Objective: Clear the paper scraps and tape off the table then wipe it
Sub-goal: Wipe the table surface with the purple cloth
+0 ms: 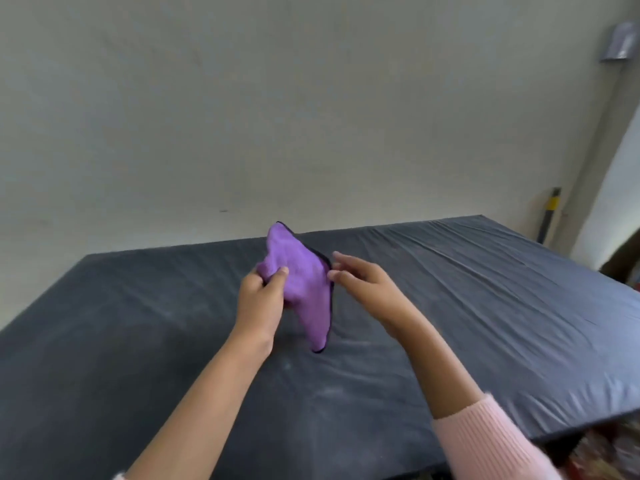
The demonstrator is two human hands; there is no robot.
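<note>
Hands are being held raised over the middle of the tabletop (485, 306). The left hand (261, 299) is being curled round a bunched part of a purple cloth (301, 282), with its thumb (281, 273) being pressed onto the fabric from the near side. The right hand (363, 289) is being kept spread and relaxed, and nothing is being gripped by it. Its fingertips (337, 258) are being held just beside the cloth's dark-trimmed right edge. Whether that edge is being touched cannot be told, since the hand is blurred.

The cloth is being hung between the two hands, one corner pointing up towards the far side and the lowest corner drooping close to the dark covering. Whether the covering is being brushed by that corner cannot be told.

No paper scraps or tape are being shown on the visible surface, so the clearing is being judged as done and the wiping as only now being prepared. For a good wipe, the loose cloth is best being gathered by both hands into a flat pad, so that no corner is being dragged behind. Pale dusty smears are being shown on the covering nearer the person, and these are being judged the parts most in need of passes. The covering is wrinkled, so it is likely being pulled along under hard strokes. It is better being pinned flat by the free hand while overlapping strokes are being drawn one way.
</note>
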